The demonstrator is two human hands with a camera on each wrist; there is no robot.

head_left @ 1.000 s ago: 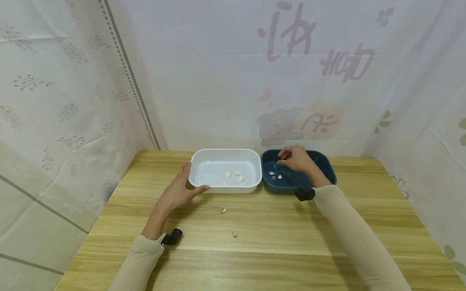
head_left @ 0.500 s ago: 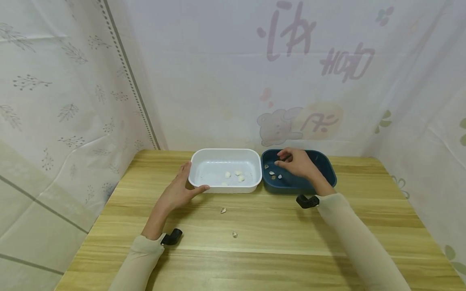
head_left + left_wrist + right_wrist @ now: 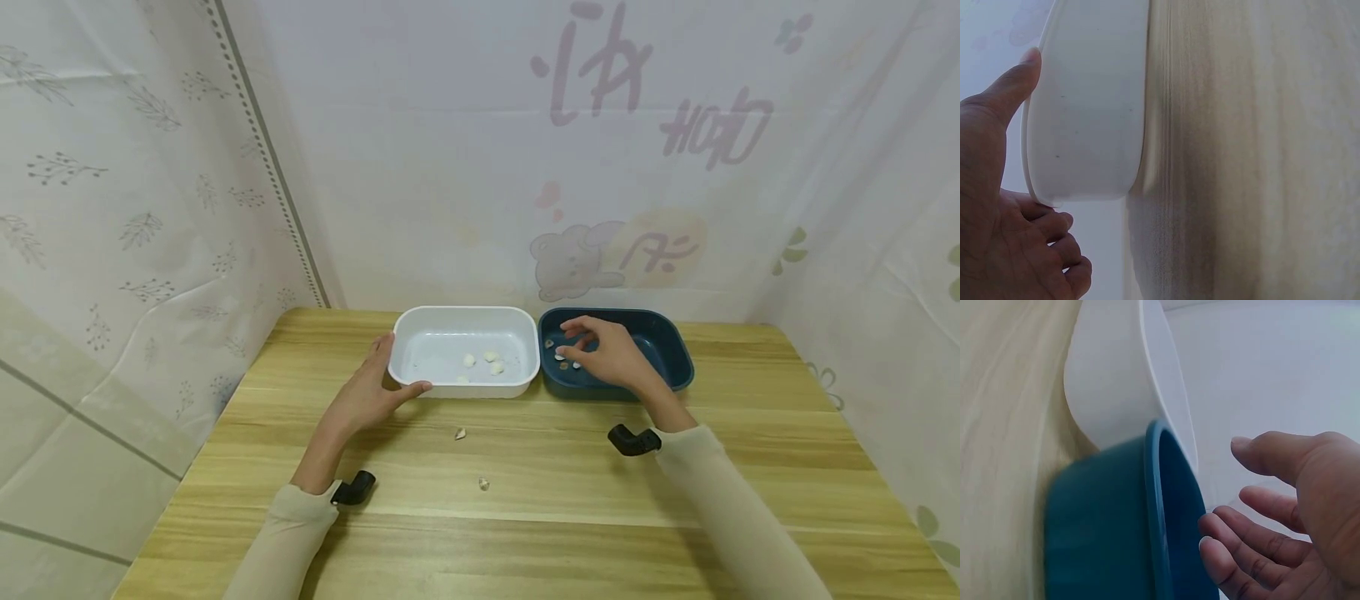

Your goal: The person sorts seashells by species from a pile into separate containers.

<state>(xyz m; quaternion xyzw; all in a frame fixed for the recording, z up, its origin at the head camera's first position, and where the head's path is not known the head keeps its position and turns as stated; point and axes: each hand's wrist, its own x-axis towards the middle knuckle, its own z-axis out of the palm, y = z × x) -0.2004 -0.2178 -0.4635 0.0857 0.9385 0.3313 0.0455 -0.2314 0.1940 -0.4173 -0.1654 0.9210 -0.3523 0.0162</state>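
Observation:
My left hand [image 3: 362,396] holds the near left corner of a white plastic tub [image 3: 431,390], its thumb on the front rim and fingers at the left end. In the left wrist view, the thumb [image 3: 1022,75] lies on the rim and the fingers are bent at the tub's end. My right hand [image 3: 611,354] is over a dark blue tub [image 3: 663,350], thumb and fingers apart with nothing between them in the right wrist view. Below its fingertips lie several small seashells [image 3: 550,343], partly hidden by the hand. Several creamy white seashells [image 3: 491,357] lie in the white tub.
The two tubs stand side by side at the back of a wooden table [image 3: 540,550]. Two small seashells lie on the wood in front: one shell [image 3: 461,433] near the white tub, another shell [image 3: 483,483] closer in. A patterned cloth [image 3: 420,167] hangs behind.
A seashell has come to lie at the blue tub's left side, after my right hand was there. My right hand has moved down and left over the shells. My left hand stays put.

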